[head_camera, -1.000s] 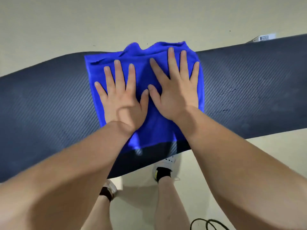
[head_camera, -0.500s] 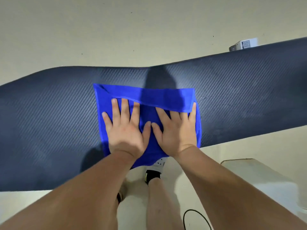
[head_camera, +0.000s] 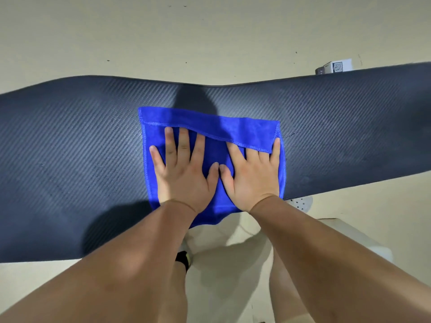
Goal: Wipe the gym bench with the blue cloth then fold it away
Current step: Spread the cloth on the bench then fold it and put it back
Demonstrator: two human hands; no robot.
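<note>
Blue cloth [head_camera: 210, 123] lies flat on the dark textured gym bench [head_camera: 70, 148], its far edge folded back over the fingertips. Left hand [head_camera: 183, 173] and right hand [head_camera: 253, 174] press it side by side, palms down, fingers spread, gripping nothing.

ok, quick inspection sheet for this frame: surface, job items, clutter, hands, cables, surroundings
Surface: dark textured gym bench pad spans the view; no spills or debris visible.
Job's things: blue cloth lies flat on the bench, far edge folded back over the fingertips, near edge hanging off the front of the pad.
Clutter: small white box with a printed code on the floor behind the bench; nothing loose on the pad.
Grippers: left hand and right hand both pressed flat, fingers spread, on the cloth.
Cables: nothing seen.
Surroundings: pale floor; a pale block at lower right; shoes below the bench.
</note>
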